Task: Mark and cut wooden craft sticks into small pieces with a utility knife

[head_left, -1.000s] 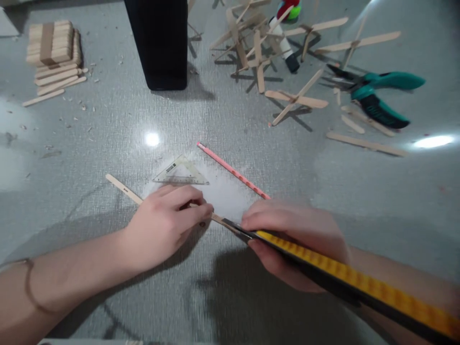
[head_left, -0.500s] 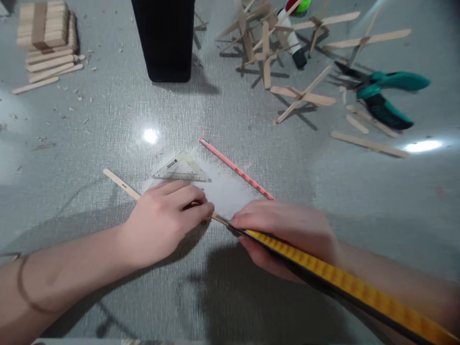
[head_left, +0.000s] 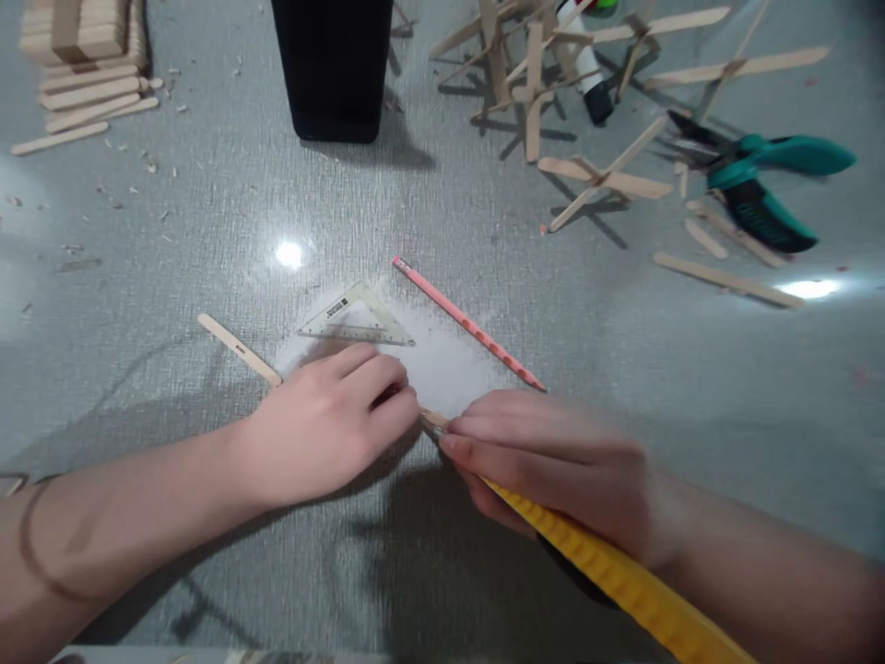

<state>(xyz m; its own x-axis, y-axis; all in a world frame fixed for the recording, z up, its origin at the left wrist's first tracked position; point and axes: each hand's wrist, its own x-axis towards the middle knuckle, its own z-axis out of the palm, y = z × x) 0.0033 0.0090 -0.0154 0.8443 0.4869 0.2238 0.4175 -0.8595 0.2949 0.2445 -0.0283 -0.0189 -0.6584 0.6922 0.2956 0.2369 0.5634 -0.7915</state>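
My left hand [head_left: 332,424] is closed over a wooden craft stick [head_left: 239,348], pressing it near the table. One end of the stick juts out to the left with a small dark mark on it; the other end shows just past my fingertips. In my right hand [head_left: 553,456] is a long yellow utility knife [head_left: 608,563], its tip touching or very close to the stick's right end. The fingers hide most of the blade. A clear triangle ruler [head_left: 373,323] lies just beyond my left hand, and a pink pencil [head_left: 470,323] lies beyond my right.
Several crossed-stick pieces [head_left: 601,177] stand at the back right, near a glue stick [head_left: 591,74] and teal-handled pliers [head_left: 781,171]. Cut stick pieces [head_left: 725,279] lie below the pliers. A black container [head_left: 338,74] rises at the back, with stacked craft sticks [head_left: 89,37] farther left.
My right hand has rolled over the utility knife, and the knife's rear end has swung toward me. My left hand stays on the craft stick. The whole view has shifted slightly.
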